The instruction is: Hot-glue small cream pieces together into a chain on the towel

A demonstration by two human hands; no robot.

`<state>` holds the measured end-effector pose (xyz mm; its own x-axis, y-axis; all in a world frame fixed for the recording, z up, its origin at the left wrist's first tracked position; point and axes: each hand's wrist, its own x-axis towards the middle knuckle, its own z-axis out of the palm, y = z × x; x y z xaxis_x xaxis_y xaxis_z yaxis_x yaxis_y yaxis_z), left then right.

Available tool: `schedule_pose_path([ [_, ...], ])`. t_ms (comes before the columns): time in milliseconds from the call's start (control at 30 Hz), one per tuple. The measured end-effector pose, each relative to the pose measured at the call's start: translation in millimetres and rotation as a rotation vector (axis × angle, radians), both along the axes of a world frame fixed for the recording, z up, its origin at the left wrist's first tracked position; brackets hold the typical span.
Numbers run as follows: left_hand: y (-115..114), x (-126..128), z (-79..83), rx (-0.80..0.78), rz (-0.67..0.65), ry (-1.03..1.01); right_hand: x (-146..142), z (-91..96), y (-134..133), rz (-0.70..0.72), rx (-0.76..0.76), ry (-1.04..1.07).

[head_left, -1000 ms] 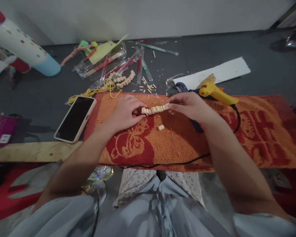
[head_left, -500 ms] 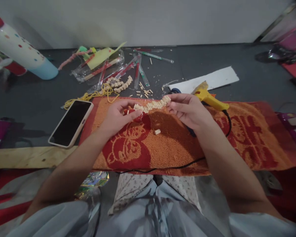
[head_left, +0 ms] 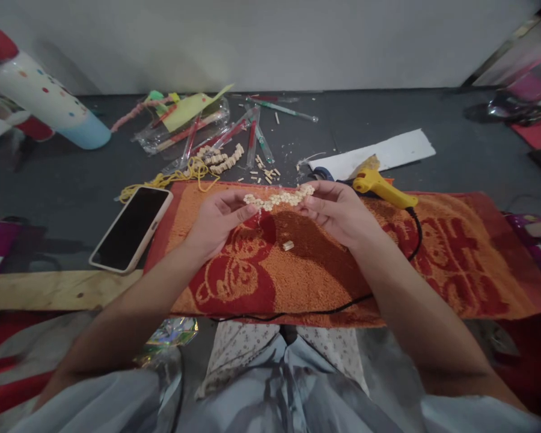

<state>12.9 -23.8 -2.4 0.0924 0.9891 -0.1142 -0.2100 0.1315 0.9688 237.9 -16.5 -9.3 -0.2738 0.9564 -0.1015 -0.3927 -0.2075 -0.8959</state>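
Note:
A curved strip of short pale wooden stick pieces (head_left: 279,198), joined side by side, hangs between my two hands above an orange and red towel (head_left: 324,264). My left hand (head_left: 219,219) pinches its left end between thumb and fingers. At the other end, my right hand (head_left: 336,210) holds it by the fingertips. The pieces' cut ends face me. Below the strip, a small cluster of stick pieces (head_left: 288,245) lies on the towel. Just beyond my right hand rests a yellow hot glue gun (head_left: 383,185), its black cord running across the towel.
A phone (head_left: 130,228) lies left of the towel, near yellow cord (head_left: 162,180). Behind are more joined stick strips (head_left: 228,161), loose cut pieces (head_left: 268,174) and plastic wrappers (head_left: 216,129). A white board (head_left: 379,147) lies behind the glue gun; a spotted bottle (head_left: 67,102) stands far left.
The strip has been turned so that its cut ends face me more directly. Both hands keep hold of its ends, and the view has tilted slightly upward.

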Motion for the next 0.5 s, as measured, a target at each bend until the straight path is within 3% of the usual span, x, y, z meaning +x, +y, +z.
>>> schedule_pose_path([
  [500, -0.2, -1.5, -4.6, 0.005, -0.023, 0.001, -3.7, 0.3, -0.9, -0.056, -0.018, -0.005],
])
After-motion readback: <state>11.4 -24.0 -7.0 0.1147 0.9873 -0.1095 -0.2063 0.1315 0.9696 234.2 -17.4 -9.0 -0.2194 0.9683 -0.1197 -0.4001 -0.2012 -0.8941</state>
